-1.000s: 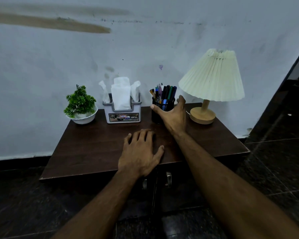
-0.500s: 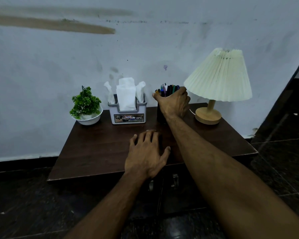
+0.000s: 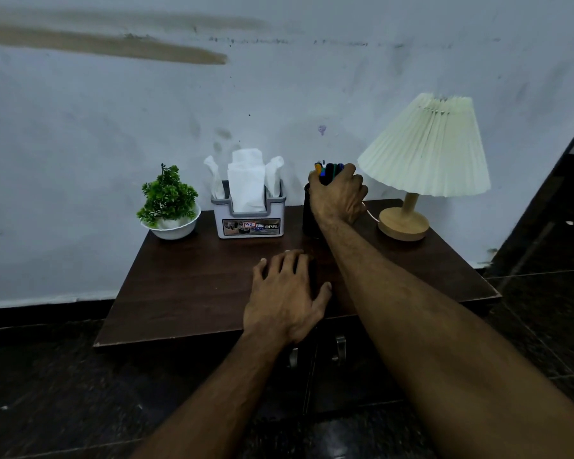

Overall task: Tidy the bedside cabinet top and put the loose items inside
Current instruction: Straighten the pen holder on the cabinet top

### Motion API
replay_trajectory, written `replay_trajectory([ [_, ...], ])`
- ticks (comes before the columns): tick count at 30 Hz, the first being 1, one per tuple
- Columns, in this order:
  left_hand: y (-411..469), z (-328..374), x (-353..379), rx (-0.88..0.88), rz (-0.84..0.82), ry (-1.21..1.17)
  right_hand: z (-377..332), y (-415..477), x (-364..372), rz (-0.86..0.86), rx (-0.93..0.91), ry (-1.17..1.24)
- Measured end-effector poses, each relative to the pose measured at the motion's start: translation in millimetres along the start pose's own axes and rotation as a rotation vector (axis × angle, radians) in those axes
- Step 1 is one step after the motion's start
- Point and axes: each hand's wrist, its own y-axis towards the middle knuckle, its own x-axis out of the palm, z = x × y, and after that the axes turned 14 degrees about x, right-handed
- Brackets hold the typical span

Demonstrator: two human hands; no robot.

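Note:
A dark wooden bedside cabinet (image 3: 196, 293) stands against the wall. At its back stands a black pen holder (image 3: 309, 217) full of coloured pens (image 3: 327, 168). My right hand (image 3: 338, 197) is wrapped round the pens at the holder's top, and most of the holder is hidden behind it. My left hand (image 3: 287, 298) rests flat, fingers spread, on the cabinet top near the front edge. A grey tissue box (image 3: 249, 223) with white tissues stands left of the holder.
A small green plant in a white bowl (image 3: 170, 210) sits at the back left corner. A lamp with a pleated cream shade (image 3: 426, 150) and wooden base stands at the back right. Two metal door handles (image 3: 340, 347) show below the front edge. Dark tiled floor surrounds the cabinet.
My right hand rose from the side of the pen holder to its top and curled round the pens. My left hand stayed flat on the cabinet top.

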Motion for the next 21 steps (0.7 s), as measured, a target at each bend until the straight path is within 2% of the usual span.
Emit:
replay_trajectory([
  [8, 0.0, 0.3, -0.1, 0.001, -0.008, 0.005, 0.6, 0.8, 1.1, 0.019, -0.032, 0.012],
  [21, 0.0, 0.9, 0.1, 0.002, 0.001, 0.014, 0.0, 7.0, -5.4, -0.123, -0.018, -0.036],
])
